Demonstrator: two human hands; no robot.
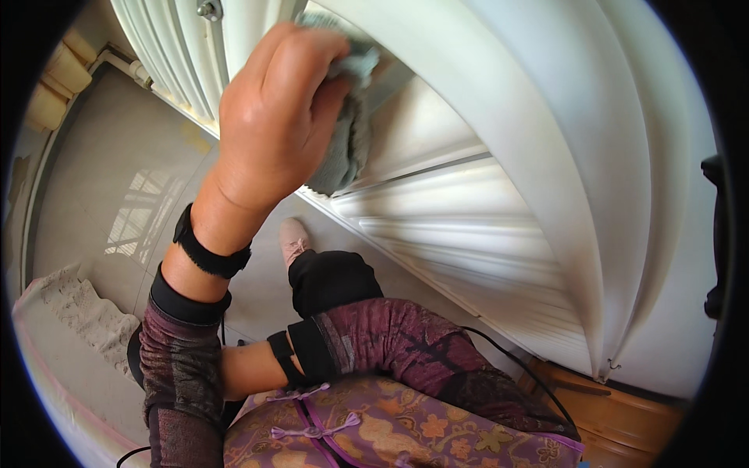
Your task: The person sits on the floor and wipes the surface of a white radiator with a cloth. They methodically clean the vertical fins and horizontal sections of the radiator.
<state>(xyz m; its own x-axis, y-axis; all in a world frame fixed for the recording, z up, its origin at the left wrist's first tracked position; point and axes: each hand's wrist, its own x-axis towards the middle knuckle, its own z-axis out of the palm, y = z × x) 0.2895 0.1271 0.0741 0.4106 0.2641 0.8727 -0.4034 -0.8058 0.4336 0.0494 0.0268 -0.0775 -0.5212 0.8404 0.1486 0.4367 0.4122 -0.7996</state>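
Observation:
My left hand [281,105] is raised at the upper middle, its fingers closed on a grey-green cloth [345,146]. The cloth hangs below the fingers, against or close in front of a white ridged panel [462,228], perhaps a door; contact is not clear. Part of the cloth is blurred. A black band circles my left wrist. My right forearm crosses low in front of my body, and its hand is hidden behind my left sleeve. Near the panel's top left is a metal fitting [209,10].
Grey floor tiles [123,152] lie below, with my pink shoe [294,240] near the panel's lower edge. A white pipe [137,73] runs at the upper left. A lace-edged cover [76,327] is at the lower left, wooden furniture [620,415] at the lower right.

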